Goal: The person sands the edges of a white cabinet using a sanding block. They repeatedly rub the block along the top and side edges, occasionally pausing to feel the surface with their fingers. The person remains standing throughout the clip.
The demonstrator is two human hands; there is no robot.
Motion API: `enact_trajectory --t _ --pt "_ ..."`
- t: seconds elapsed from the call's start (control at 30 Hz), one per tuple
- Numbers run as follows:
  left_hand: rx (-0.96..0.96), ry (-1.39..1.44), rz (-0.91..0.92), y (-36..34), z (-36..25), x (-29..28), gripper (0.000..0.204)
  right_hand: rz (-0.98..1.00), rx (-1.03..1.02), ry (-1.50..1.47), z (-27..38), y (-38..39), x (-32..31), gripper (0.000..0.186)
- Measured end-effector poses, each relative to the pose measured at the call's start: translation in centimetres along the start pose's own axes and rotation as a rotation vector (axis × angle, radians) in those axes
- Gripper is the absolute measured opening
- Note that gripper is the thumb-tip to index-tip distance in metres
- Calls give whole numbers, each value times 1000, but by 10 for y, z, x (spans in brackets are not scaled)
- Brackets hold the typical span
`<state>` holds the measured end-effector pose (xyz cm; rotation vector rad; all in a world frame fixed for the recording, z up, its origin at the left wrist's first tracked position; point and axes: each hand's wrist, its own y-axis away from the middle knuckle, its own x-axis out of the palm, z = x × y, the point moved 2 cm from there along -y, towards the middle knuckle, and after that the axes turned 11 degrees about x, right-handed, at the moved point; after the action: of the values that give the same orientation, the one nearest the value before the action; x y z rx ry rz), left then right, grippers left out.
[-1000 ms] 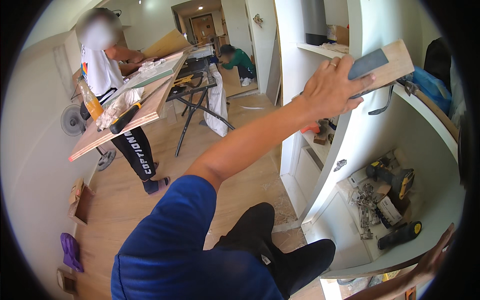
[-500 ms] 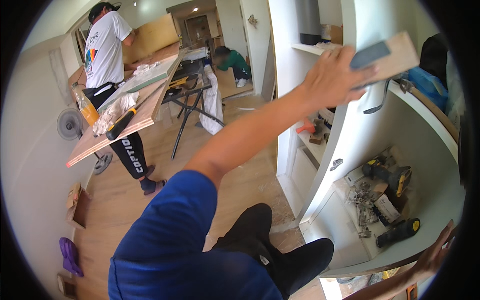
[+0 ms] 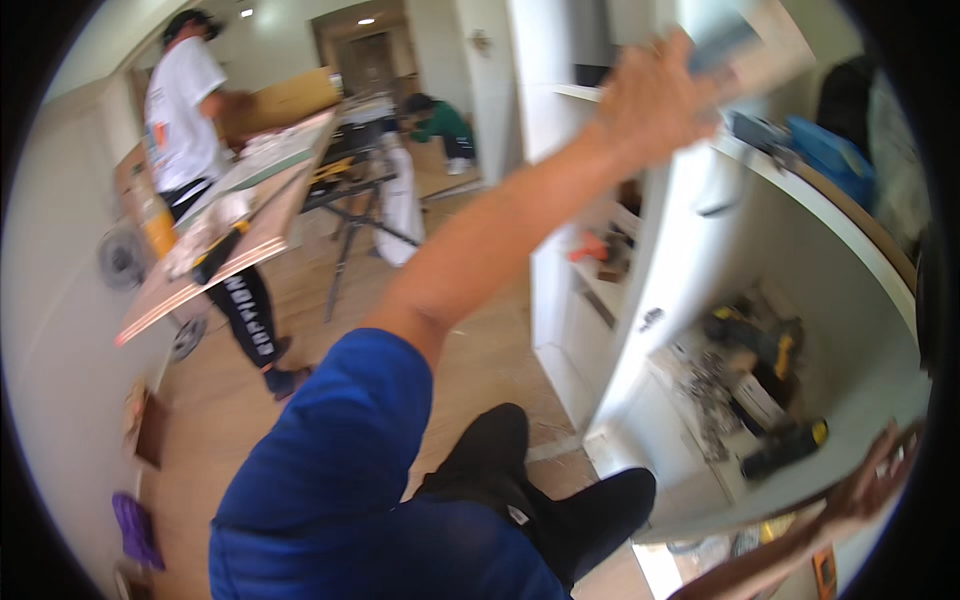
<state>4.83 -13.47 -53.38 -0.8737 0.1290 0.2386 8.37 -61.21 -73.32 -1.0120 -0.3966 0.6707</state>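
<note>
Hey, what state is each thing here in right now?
Left hand: closed on the wooden block
Wooden block: gripped, held up
Right hand: at the cabinet's edge, grip unclear
Cabinet: open
Drill: lying in the cabinet, unheld
Bottle: looks partly full
Ceiling light: lit
Fan: too blurred to tell

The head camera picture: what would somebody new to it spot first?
Probably the long arm with the bright blue sleeve, stretching from the bottom up to the left hand, which grips a pale wooden block at the upper right. Next might come a black-and-yellow power tool inside the white cabinet on the right, and the purple thing on the floor at lower left, too blurred to name.
</note>
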Motion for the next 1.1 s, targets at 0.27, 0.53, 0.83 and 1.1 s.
enact_trajectory --t 0.27,0.53,0.83,1.1 --pt "-72 158 39 98 -33 -4 75 -55 -100 -273 70 15 16 57" --pt "-194 319 -93 1 4 8 69 -92 -77 -200 72 12 9 56" --pt "2 38 57 128 -40 -3 72 -98 -139 -208 69 11 10 55" --pt "-38 206 -135 21 12 -13 65 -78 -112 -303 73 8 12 55"
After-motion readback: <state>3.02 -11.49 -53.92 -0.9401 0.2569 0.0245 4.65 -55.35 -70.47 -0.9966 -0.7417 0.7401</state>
